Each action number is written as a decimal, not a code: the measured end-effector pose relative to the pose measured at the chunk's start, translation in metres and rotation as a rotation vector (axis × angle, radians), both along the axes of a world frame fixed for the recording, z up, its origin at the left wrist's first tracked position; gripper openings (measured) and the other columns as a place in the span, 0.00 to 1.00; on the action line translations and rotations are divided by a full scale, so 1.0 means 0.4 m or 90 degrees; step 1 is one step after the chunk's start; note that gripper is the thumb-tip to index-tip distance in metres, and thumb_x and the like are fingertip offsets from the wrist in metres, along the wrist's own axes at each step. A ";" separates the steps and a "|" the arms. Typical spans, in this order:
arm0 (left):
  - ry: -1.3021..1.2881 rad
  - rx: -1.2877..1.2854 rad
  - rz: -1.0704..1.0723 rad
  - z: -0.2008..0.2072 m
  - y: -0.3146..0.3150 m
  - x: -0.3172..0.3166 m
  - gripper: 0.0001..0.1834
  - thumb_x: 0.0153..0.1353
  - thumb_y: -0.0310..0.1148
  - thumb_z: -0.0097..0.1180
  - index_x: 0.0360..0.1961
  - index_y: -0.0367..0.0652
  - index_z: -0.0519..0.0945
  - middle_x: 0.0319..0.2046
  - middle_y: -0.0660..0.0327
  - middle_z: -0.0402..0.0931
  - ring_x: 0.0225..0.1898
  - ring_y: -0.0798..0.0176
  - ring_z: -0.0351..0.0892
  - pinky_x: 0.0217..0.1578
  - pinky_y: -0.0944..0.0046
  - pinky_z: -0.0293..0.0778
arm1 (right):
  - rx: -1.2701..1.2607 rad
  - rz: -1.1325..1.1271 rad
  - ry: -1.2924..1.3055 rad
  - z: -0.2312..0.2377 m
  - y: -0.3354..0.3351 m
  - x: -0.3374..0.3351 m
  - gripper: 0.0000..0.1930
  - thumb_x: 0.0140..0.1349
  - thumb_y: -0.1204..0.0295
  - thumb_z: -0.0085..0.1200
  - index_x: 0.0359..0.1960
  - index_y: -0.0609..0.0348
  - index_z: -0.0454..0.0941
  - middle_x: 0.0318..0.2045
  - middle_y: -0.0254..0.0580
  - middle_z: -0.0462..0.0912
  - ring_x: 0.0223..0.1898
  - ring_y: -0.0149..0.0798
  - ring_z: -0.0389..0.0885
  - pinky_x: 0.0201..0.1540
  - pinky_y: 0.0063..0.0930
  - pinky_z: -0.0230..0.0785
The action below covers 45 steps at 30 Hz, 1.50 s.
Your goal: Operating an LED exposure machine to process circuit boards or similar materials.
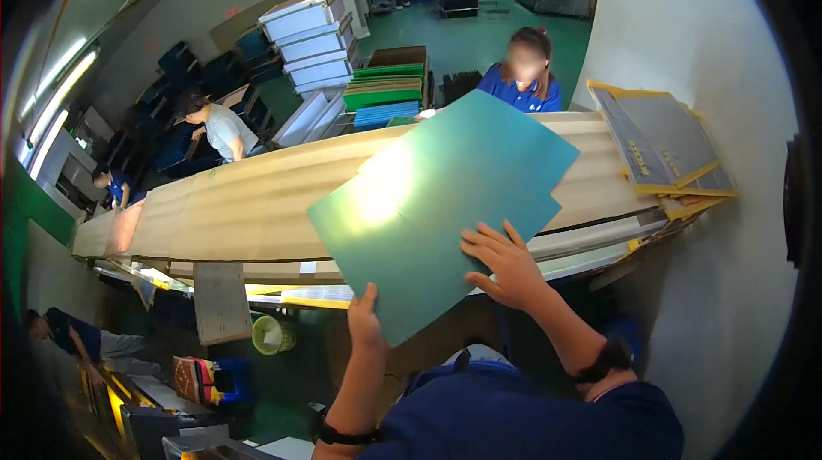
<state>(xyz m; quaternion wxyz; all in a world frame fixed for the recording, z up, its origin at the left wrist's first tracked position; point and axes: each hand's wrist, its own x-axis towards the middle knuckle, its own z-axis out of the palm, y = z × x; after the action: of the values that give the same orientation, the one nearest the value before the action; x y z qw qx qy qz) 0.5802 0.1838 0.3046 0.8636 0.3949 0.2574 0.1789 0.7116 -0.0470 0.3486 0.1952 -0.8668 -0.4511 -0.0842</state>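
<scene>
risk: the teal sheets [488, 160] look like at least two, overlapped and out of line; the upper could slide if the right hand [507, 273] eases its press or the left hand [366, 325] tips its corner. left hand pinches the near-left edge, thumb on top, fingers hidden below. right hand is spread wide, touching the top face near its right edge. sheets reach forward of both hands, over the surface [248, 212]; can't tell if touching it.
</scene>
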 end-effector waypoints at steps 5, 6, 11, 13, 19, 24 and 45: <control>0.023 0.241 -0.290 -0.063 -0.127 -0.113 0.22 0.65 0.33 0.56 0.57 0.34 0.71 0.51 0.55 0.75 0.51 0.59 0.75 0.51 0.56 0.74 | 0.326 -0.070 0.211 -0.076 -0.155 -0.155 0.18 0.64 0.58 0.56 0.49 0.56 0.80 0.55 0.42 0.79 0.59 0.45 0.73 0.64 0.44 0.59; -0.065 0.190 -0.489 -0.074 -0.111 -0.135 0.24 0.62 0.30 0.58 0.59 0.36 0.70 0.52 0.56 0.74 0.52 0.59 0.74 0.53 0.57 0.72 | 0.441 -0.125 0.280 -0.087 -0.183 -0.174 0.18 0.63 0.60 0.57 0.50 0.58 0.79 0.53 0.43 0.79 0.56 0.43 0.76 0.60 0.41 0.64; -0.323 -0.177 -0.219 -0.070 -0.023 -0.087 0.41 0.61 0.45 0.59 0.70 0.44 0.54 0.63 0.55 0.65 0.59 0.53 0.71 0.57 0.50 0.70 | 0.600 -0.524 0.440 -0.040 -0.224 -0.132 0.29 0.59 0.62 0.60 0.59 0.63 0.66 0.44 0.41 0.79 0.42 0.35 0.77 0.44 0.31 0.70; -0.247 -0.182 -0.119 -0.015 0.047 -0.047 0.45 0.60 0.54 0.56 0.71 0.46 0.53 0.63 0.55 0.66 0.59 0.53 0.71 0.57 0.50 0.70 | 0.615 -0.568 0.610 -0.030 -0.235 -0.110 0.32 0.59 0.65 0.62 0.62 0.65 0.63 0.45 0.46 0.78 0.43 0.37 0.78 0.38 0.30 0.73; -0.200 -0.097 -0.211 -0.031 0.161 -0.096 0.48 0.59 0.64 0.51 0.71 0.43 0.55 0.60 0.52 0.70 0.48 0.52 0.77 0.43 0.46 0.78 | 0.680 -0.387 0.815 -0.057 -0.176 -0.107 0.32 0.58 0.70 0.62 0.62 0.67 0.62 0.49 0.50 0.76 0.48 0.42 0.78 0.48 0.37 0.75; -0.242 -0.235 -0.367 -0.086 0.261 -0.143 0.47 0.59 0.64 0.49 0.67 0.35 0.60 0.56 0.49 0.74 0.48 0.46 0.80 0.44 0.38 0.78 | 0.642 -0.164 0.903 -0.105 -0.187 -0.092 0.31 0.57 0.70 0.63 0.60 0.66 0.64 0.50 0.49 0.76 0.50 0.43 0.77 0.54 0.39 0.71; 0.349 0.074 1.028 -0.075 -0.620 -1.046 0.16 0.58 0.25 0.56 0.47 0.31 0.77 0.39 0.55 0.80 0.38 0.59 0.81 0.41 0.60 0.77 | -0.137 0.539 1.214 -0.298 0.525 -0.384 0.21 0.64 0.74 0.55 0.57 0.68 0.70 0.47 0.43 0.80 0.46 0.36 0.79 0.51 0.33 0.72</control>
<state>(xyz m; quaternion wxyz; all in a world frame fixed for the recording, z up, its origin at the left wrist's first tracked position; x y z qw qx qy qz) 0.1617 -0.0641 0.2746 0.3573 0.1634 0.6501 0.6504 0.5580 0.1632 0.2293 0.4053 -0.3582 -0.3819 0.7494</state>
